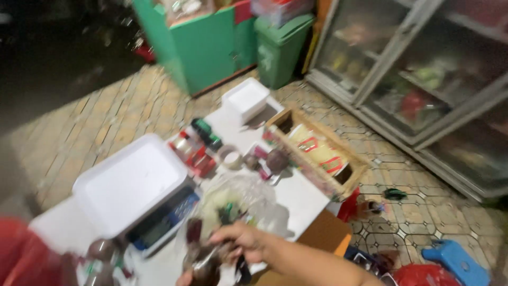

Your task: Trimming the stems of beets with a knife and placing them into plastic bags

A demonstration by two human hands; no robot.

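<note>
Reaching in from the lower right, the right hand (241, 241), its grip pinching closed around something dark and glossy (203, 267), too blurred to name. Just under that grip, showing only as a sliver at the bottom edge, the left hand (184, 278); how far its grip is open, impossible to tell. Lying right behind the grip, a crumpled clear plastic bag (238, 198), seemingly kept within reach. Sitting to the left of the grip, a white tray (129, 182) resting on a scale (169, 217), display facing the person for easy reading. Standing beyond the bag on the white counter (301, 198), small jars and bottles (198, 145), a white foam box (246, 98) and a wooden crate (317, 151).
</note>
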